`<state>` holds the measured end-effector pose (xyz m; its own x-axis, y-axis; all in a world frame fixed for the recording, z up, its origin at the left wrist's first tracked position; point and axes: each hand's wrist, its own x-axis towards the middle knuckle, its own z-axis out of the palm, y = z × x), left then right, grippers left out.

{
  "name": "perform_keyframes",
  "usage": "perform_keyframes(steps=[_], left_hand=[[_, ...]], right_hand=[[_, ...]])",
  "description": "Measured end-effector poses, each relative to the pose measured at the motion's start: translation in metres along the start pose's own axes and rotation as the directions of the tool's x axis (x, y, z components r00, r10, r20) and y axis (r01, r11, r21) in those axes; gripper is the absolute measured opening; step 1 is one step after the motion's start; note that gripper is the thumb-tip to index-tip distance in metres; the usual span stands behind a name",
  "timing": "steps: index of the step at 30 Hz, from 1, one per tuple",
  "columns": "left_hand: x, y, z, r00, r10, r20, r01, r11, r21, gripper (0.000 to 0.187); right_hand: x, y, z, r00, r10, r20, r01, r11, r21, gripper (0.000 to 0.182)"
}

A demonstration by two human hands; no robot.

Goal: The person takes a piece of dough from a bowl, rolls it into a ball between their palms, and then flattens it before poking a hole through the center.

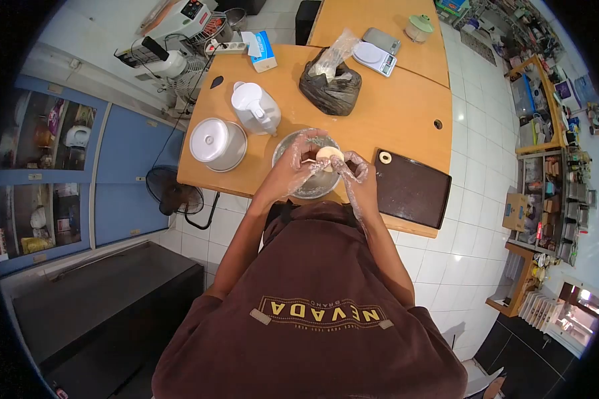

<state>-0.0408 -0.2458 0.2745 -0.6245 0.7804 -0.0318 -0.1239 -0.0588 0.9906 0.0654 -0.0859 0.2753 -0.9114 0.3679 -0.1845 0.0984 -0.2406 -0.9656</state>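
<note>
Above a metal bowl [285, 143], a pale round piece of dough [329, 153] is held up between both hands. My left hand [301, 163], dusted with flour, has its fingers closed on the dough's left side. My right hand [357, 178], also floury, pinches the dough from the right. The bowl stands at the table's front edge, its inside whitened and partly hidden by my hands. To the right lies a dark baking tray [412, 189], with a small dough ring [385, 157] in its upper left corner.
On the wooden table [406, 106] stand a white lidded container [213, 143], a white pitcher [256, 110], a black plastic bag [331, 92], a kitchen scale [375, 58] and a blue-white box [263, 53]. A black fan [170, 191] is at the left. Shelves line the right side.
</note>
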Motion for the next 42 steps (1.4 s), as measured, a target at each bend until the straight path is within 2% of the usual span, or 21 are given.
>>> perform_keyframes(steps=[3, 6, 12, 14, 18, 21, 24, 27, 30, 32, 33, 36, 39, 42], left_hand=[[0.0, 0.014, 0.009, 0.994, -0.006, -0.106, 0.004, 1.0, -0.018, 0.055], [0.0, 0.009, 0.006, 0.992, -0.034, -0.125, 0.031, 0.999, -0.027, 0.05], [0.0, 0.002, -0.006, 0.997, -0.043, -0.071, 0.049, 0.996, 0.079, 0.04], [-0.002, 0.0, -0.004, 0.997, -0.049, -0.059, 0.049, 0.999, 0.004, 0.037], [-0.006, -0.003, 0.004, 0.993, -0.044, -0.105, 0.036, 0.997, -0.069, 0.032], [-0.003, -0.003, 0.005, 0.994, -0.01, -0.107, 0.008, 1.0, -0.024, 0.038], [-0.003, 0.0, 0.008, 0.989, -0.048, -0.138, 0.049, 0.999, 0.008, 0.037], [-0.005, 0.007, 0.009, 0.995, -0.01, -0.097, 0.019, 0.995, 0.097, 0.034], [-0.006, 0.007, 0.007, 0.999, 0.013, -0.052, -0.007, 0.994, 0.109, 0.037], [-0.007, 0.012, 0.007, 0.999, -0.035, -0.014, 0.036, 0.992, 0.121, 0.041], [-0.007, 0.014, 0.006, 0.998, -0.059, 0.005, 0.058, 0.99, 0.127, 0.042], [-0.004, 0.01, 0.001, 0.999, 0.044, 0.029, -0.049, 0.977, 0.21, 0.047], [-0.001, 0.0, 0.002, 0.997, -0.022, -0.076, 0.022, 1.0, -0.005, 0.047], [0.0, 0.01, 0.01, 0.989, -0.061, -0.137, 0.061, 0.998, -0.005, 0.047]], right_hand=[[-0.002, 0.0, -0.001, 1.0, 0.001, 0.024, 0.001, 0.999, -0.046, 0.013], [-0.003, -0.003, -0.001, 0.999, 0.011, 0.042, -0.007, 0.996, -0.087, 0.012], [-0.002, -0.004, -0.001, 1.0, -0.018, 0.002, 0.018, 0.996, -0.09, 0.016], [0.0, 0.002, -0.002, 0.999, -0.038, -0.002, 0.038, 0.996, -0.081, 0.024], [0.002, 0.014, -0.004, 0.998, -0.057, -0.018, 0.057, 0.998, -0.027, 0.024], [0.002, 0.014, -0.006, 0.999, -0.051, 0.002, 0.051, 0.998, -0.048, 0.025], [0.001, 0.008, -0.006, 0.998, -0.047, 0.037, 0.05, 0.995, -0.086, 0.026], [0.002, 0.006, -0.006, 0.998, -0.034, 0.055, 0.039, 0.995, -0.089, 0.027], [0.003, 0.007, -0.007, 0.998, -0.035, 0.058, 0.04, 0.996, -0.078, 0.028], [0.003, 0.009, -0.008, 0.999, -0.032, 0.041, 0.034, 0.997, -0.069, 0.028], [0.002, 0.008, -0.007, 0.999, -0.025, 0.03, 0.026, 0.998, -0.05, 0.023], [-0.001, 0.004, -0.003, 1.0, -0.009, 0.018, 0.009, 1.0, -0.009, 0.015], [-0.003, 0.004, -0.003, 0.998, -0.007, 0.059, 0.008, 1.0, -0.017, 0.014], [-0.002, 0.004, -0.003, 0.997, -0.012, 0.079, 0.014, 1.0, -0.025, 0.013]])
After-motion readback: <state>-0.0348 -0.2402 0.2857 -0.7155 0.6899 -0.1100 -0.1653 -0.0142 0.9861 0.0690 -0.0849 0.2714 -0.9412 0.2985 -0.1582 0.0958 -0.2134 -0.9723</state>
